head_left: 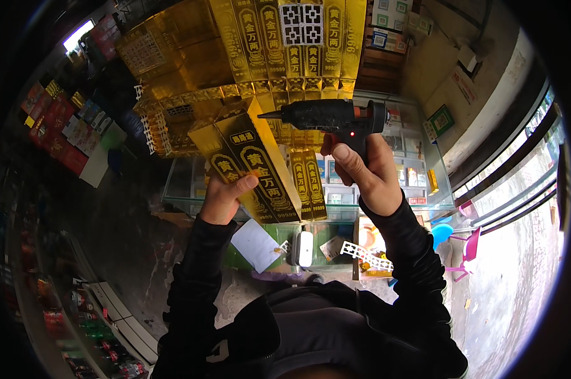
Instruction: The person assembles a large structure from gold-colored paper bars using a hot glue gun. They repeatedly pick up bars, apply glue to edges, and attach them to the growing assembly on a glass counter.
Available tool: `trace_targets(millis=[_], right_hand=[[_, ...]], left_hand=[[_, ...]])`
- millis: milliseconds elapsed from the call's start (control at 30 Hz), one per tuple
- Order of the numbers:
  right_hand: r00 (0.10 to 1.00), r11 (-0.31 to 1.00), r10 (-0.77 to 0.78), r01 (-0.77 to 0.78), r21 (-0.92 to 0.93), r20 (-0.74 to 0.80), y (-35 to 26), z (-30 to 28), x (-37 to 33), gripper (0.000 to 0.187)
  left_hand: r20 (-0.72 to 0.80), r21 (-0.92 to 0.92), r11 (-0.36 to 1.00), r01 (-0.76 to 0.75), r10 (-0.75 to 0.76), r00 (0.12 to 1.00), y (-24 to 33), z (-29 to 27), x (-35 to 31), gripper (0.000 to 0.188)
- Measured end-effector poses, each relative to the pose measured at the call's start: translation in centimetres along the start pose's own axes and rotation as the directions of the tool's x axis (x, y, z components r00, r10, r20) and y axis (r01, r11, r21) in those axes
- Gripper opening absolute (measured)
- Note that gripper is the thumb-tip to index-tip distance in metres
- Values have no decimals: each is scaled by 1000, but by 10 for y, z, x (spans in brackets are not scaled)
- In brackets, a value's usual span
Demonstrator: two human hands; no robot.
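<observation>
In my left hand [225,196] is a long gold-and-black cardboard box [254,155], its fingers closed round the lower left side with the thumb on the front. My right hand [371,170] grips a black hot glue gun [323,115] by its handle, and a small red light glows on the body. The gun's nozzle points left, close to the upper edge of the box; whether it touches cannot be told. Behind them rises a large structure of joined gold boxes [260,44] with white lattice panels [301,25]. Two slim gold boxes [307,183] stand right of the held box.
A glass display counter [434,189] holds small packs. On a lower green surface lie a white sheet [256,245], a white oblong case [304,248] and a white lattice strip [367,256]. Bottle shelves [102,328] stand left, a pink chair [470,246] right.
</observation>
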State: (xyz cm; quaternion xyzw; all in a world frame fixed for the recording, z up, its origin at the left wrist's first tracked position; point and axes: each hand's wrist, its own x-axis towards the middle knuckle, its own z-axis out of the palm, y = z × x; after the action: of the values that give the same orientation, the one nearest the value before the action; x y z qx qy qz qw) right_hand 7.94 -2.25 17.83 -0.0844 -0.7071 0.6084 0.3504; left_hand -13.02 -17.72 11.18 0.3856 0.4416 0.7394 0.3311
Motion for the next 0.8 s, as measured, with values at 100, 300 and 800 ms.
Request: trace_targets(millis=[100, 300, 800], right_hand=[[998, 997, -52, 51, -50, -28, 1, 4, 1, 24], [999, 999, 35, -36, -1, -34, 2, 3, 4, 38], [991, 980, 97, -79, -185, 89, 14, -7, -5, 38]], left_hand=[[14, -13, 1000, -5, 5, 1000, 1, 2, -1, 53], [22, -27, 999, 26, -26, 999, -1, 0, -2, 54], [14, -101, 994, 51, -50, 999, -2, -6, 7, 67]])
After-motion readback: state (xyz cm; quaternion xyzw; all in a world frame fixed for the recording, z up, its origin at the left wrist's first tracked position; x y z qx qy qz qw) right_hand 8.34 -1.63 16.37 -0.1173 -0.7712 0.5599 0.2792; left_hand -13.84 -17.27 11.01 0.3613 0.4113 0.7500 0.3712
